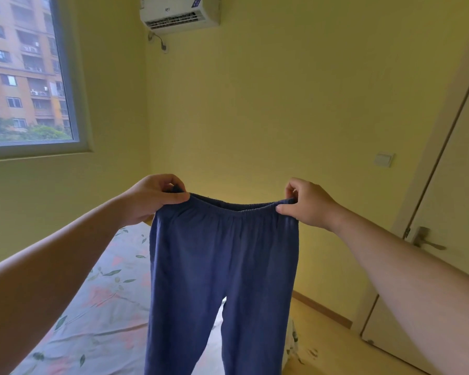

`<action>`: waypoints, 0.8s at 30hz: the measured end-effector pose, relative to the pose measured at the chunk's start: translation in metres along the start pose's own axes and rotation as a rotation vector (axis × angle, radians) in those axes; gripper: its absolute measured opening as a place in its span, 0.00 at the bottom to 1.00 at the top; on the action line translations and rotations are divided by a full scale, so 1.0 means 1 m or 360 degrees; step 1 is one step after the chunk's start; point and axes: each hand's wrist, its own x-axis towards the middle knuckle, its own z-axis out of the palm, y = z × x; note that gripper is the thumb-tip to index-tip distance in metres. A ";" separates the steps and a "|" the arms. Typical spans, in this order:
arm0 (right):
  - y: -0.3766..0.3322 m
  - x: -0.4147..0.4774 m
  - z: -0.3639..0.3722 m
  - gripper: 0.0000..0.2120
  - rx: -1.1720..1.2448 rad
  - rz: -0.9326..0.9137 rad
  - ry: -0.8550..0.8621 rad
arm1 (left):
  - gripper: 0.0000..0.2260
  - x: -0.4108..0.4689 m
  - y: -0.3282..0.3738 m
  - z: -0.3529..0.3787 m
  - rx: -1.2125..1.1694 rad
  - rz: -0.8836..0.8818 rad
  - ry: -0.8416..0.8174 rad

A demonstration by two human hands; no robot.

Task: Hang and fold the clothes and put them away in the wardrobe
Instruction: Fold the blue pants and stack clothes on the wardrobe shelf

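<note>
Left hand (152, 197) and right hand (307, 203) each pinch one end of the elastic waistband of the blue trousers (222, 266), held up spread above the floral bed (98, 307). Both legs run off the bottom edge; hems unseen. Trousers hide the bed's near corner.

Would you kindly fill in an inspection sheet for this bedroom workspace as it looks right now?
Surface: bed with a floral sheet, lying under the garment.
Job's things: blue trousers held up by the elastic waistband, legs hanging over the bed.
Clutter: nothing seen.
Grippers: left hand pinches one end of the waistband; right hand pinches the other.
Cables: short cord below the air conditioner.
Surroundings: window on the left, door on the right, light switch, wooden floor.
</note>
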 end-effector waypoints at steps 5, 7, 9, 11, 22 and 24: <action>-0.002 0.002 -0.002 0.12 0.0133 0.0022 -0.0086 | 0.07 0.006 -0.003 -0.001 0.0413 0.0203 0.0386; -0.005 0.003 -0.002 0.12 0.0178 0.0016 -0.0096 | 0.09 0.005 -0.002 -0.002 0.0415 0.0212 0.0438; -0.009 0.003 -0.002 0.13 0.0171 0.0009 -0.0079 | 0.09 0.005 0.000 -0.003 0.0412 0.0235 0.0476; -0.011 0.003 -0.002 0.14 0.0143 0.0011 -0.0078 | 0.11 0.005 0.001 -0.003 0.0432 0.0255 0.0471; -0.023 0.002 0.005 0.17 -0.0983 -0.0199 0.0099 | 0.15 -0.018 0.029 0.004 0.0597 0.0382 -0.0144; -0.027 -0.001 0.008 0.17 -0.1099 -0.0215 0.0279 | 0.14 -0.028 0.039 0.009 0.0293 0.0431 -0.0398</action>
